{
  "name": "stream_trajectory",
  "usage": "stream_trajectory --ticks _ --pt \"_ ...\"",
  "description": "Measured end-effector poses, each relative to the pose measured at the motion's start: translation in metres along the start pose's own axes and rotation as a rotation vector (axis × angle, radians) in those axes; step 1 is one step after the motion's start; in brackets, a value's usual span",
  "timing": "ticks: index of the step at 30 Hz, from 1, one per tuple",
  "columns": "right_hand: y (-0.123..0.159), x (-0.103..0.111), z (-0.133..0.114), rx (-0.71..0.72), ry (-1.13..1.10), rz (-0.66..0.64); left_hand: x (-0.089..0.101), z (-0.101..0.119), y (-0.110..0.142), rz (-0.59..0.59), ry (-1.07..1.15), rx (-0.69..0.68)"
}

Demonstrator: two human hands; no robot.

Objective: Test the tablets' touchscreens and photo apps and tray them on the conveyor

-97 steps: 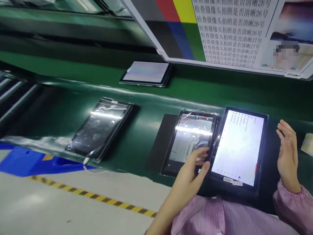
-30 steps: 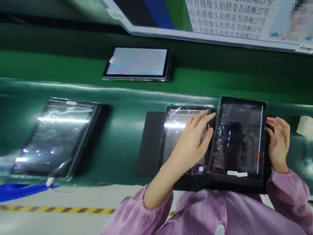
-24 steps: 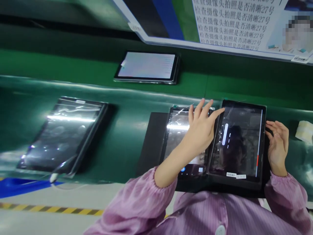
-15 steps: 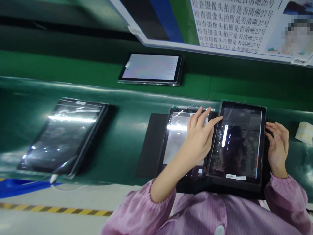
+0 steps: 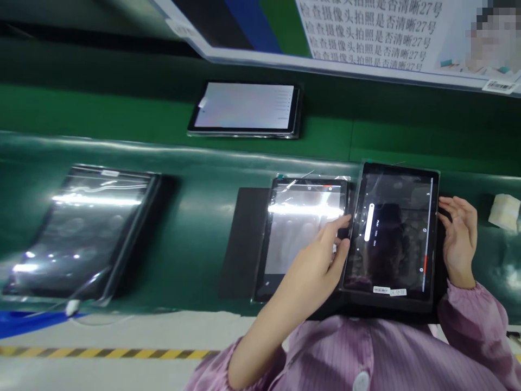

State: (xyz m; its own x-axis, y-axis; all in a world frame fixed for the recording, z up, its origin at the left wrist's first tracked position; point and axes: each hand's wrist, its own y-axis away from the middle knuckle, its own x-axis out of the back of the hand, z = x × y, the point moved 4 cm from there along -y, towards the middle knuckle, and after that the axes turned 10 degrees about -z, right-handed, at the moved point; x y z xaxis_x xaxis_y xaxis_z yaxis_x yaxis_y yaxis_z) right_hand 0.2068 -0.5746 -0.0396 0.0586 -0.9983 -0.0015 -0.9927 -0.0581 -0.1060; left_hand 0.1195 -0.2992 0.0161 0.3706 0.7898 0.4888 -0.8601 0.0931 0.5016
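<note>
The tablet with the dark screen (image 5: pixel 396 250) lies before me at the right, a camera-style menu on its display and two labels at its near edge. My right hand (image 5: pixel 459 233) holds its right edge with bent fingers. My left hand (image 5: pixel 328 252) is over the right side of a second tablet, which has a bright grey screen (image 5: pixel 285 239). Its thumb and fingertips are apart, close to the left edge of the dark-screen tablet, with nothing visible between them. The left hand covers part of the bright screen.
A black flat pad (image 5: pixel 244 244) extends left from under the second tablet. Further left lies another film-covered tablet (image 5: pixel 89 233) with a white cable (image 5: pixel 72 308). A lit tablet (image 5: pixel 246 106) rests on the rear green surface, below a printed sign (image 5: pixel 366 38). A pale block (image 5: pixel 504 212) sits far right.
My left hand has come down from the top of the bright-screen tablet, its spread fingers drawing in beside the dark-screen tablet. My right hand stays at its edge. More icons show on the dark screen.
</note>
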Motion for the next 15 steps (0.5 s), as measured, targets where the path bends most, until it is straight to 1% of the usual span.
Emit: stream_trajectory --ticks 6,9,12,15 --pt "-0.001 0.000 -0.001 0.002 0.016 -0.011 -0.008 -0.008 0.010 -0.040 0.011 0.042" --pt "-0.001 -0.001 -0.003 -0.007 0.085 -0.003 -0.010 -0.010 0.013 -0.057 0.021 0.077" --pt "0.002 -0.007 -0.003 -0.014 0.182 -0.011 -0.014 -0.009 0.014 -0.095 0.028 0.100" --pt "0.006 -0.017 0.005 -0.067 0.224 -0.046 -0.016 -0.003 0.011 -0.092 0.042 0.105"
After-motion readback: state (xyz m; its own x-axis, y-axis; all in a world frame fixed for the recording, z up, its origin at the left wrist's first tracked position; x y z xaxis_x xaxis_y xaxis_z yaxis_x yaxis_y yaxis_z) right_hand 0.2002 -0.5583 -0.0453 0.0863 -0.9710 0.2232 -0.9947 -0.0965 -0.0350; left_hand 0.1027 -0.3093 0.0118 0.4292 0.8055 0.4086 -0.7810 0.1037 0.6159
